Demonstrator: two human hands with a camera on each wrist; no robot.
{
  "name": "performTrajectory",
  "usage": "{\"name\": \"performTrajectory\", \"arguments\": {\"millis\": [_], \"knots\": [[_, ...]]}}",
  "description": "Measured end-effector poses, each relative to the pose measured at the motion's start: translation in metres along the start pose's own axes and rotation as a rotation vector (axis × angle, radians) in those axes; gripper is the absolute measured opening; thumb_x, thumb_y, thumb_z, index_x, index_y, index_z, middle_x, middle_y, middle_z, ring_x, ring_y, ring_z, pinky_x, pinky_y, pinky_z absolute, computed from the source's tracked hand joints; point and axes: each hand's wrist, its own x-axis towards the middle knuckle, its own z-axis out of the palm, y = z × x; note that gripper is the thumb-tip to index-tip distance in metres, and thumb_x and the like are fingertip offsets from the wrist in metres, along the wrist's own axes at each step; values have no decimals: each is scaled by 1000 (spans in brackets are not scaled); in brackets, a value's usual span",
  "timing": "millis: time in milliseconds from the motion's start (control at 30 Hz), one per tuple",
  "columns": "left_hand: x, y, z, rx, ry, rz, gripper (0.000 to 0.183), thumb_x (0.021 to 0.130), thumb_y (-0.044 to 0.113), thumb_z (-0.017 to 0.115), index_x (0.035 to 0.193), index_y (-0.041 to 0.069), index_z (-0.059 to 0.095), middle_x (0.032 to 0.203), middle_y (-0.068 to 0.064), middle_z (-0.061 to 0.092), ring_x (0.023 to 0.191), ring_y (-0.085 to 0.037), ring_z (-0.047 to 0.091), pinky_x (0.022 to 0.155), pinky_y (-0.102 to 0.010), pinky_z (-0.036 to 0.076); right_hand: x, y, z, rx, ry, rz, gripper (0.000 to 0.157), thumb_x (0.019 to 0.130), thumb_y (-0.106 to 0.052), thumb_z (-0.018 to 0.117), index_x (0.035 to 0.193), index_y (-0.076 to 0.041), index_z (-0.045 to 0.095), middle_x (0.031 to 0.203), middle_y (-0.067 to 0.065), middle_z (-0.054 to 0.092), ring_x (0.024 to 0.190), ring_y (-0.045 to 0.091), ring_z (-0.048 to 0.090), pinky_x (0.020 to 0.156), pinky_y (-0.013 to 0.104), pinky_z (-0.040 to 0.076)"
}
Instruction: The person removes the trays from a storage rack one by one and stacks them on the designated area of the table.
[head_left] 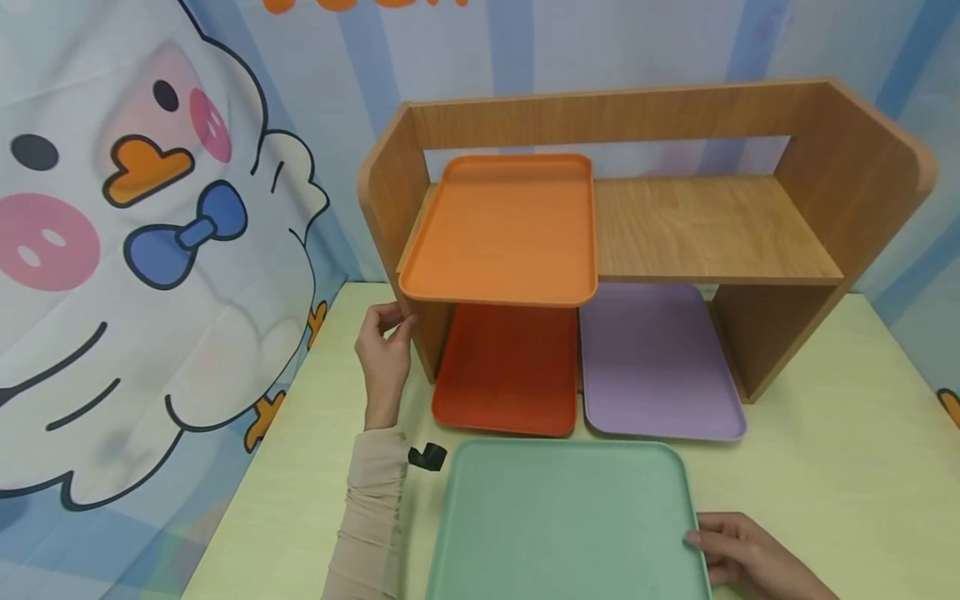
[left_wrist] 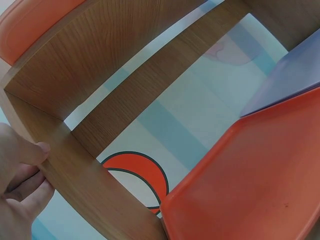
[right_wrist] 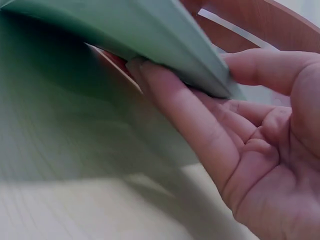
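At the left end of the wooden shelf (head_left: pixel 705 229), my left hand (head_left: pixel 385 354) pinches the front edge of the side panel (left_wrist: pixel 75 160). My right hand (head_left: pixel 750 554) grips the right rim of a green tray (head_left: pixel 566 517), thumb on top and fingers underneath. In the right wrist view the green tray's edge (right_wrist: pixel 200 55) is raised above the table. An orange tray (head_left: pixel 510 229) lies on the upper board at the left, its front overhanging. Below it sits a red tray (head_left: pixel 510 371), and beside that a purple tray (head_left: pixel 656 362).
The shelf stands on a pale yellow table (head_left: pixel 840 450) against a printed cloth backdrop (head_left: pixel 630 42). A small black object (head_left: pixel 427 457) shows beside the left wrist. The shelf's right side panel (head_left: pixel 847 175) rises at the far end.
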Motion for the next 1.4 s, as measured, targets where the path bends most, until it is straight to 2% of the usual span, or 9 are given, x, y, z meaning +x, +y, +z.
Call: {"name": "performTrajectory", "arguments": {"millis": [100, 200, 267, 333, 400, 500, 767, 1067, 1400], "knots": [[0, 1, 0, 5, 2, 1, 21, 85, 6, 70, 104, 2, 62, 98, -13, 65, 96, -20, 63, 86, -34, 56, -2, 0, -1, -68, 30, 14, 36, 103, -3, 28, 124, 1, 57, 117, 14, 67, 101, 30, 67, 89, 40, 54], [0, 1, 0, 9, 1, -2, 21, 85, 6, 70, 104, 2, 62, 98, -13, 65, 95, -19, 63, 86, -34, 56, -4, 0, -1, -169, 79, 17, 27, 103, -4, 33, 107, 3, 58, 105, 6, 69, 93, 24, 70, 84, 35, 56], [0, 0, 0, 10, 3, -3, 21, 85, 6, 70, 104, 2, 62, 98, -13, 65, 95, -19, 63, 86, -34, 56, -4, 0, 0, -250, 127, 23, 20, 102, -6, 37, 92, 5, 51, 91, -3, 66, 83, 16, 69, 79, 30, 57], [0, 0, 0, 8, 5, -5, 22, 85, 6, 70, 104, 2, 62, 98, -13, 65, 95, -19, 63, 85, -34, 56, -4, 0, 1, -328, 175, 36, 25, 101, -9, 41, 82, 7, 39, 79, -8, 57, 74, 9, 65, 74, 25, 56], [0, 0, 0, 7, 7, -5, 22, 85, 6, 71, 104, 2, 62, 98, -13, 65, 94, -18, 63, 85, -33, 56, -4, -1, 1, -394, 214, 47, 31, 101, -10, 44, 80, 9, 30, 72, -10, 47, 66, 5, 58, 69, 22, 54], [0, -1, 0, 9, 8, -4, 22, 85, 6, 71, 105, 1, 62, 98, -13, 66, 94, -18, 63, 85, -32, 56, -3, -2, 2, -477, 261, 71, 37, 100, -13, 47, 77, 9, 28, 67, -10, 41, 60, 2, 50, 64, 20, 52], [1, -2, 1, 11, 7, -7, 22, 85, 5, 70, 105, 1, 61, 99, -12, 66, 95, -19, 63, 85, -33, 56, -1, -4, 6, -677, 367, 93, 44, 96, -20, 56, 72, 9, 33, 63, -11, 40, 60, 1, 52, 62, 24, 55], [1, -2, 1, 18, 9, -2, 22, 85, 6, 70, 105, 2, 61, 99, -13, 66, 96, -19, 63, 86, -33, 56, 1, -6, 6, -759, 419, 128, 42, 94, -24, 60, 76, 13, 48, 62, -7, 51, 58, 7, 59, 61, 26, 55], [1, -2, 0, 8, 4, 14, 22, 85, 5, 70, 105, 0, 61, 98, -14, 65, 94, -20, 63, 85, -33, 56, 6, -9, 7, -761, 449, 172, 28, 90, -23, 64, 79, 2, 60, 64, 6, 64, 58, 13, 63, 55, 33, 57]]}}
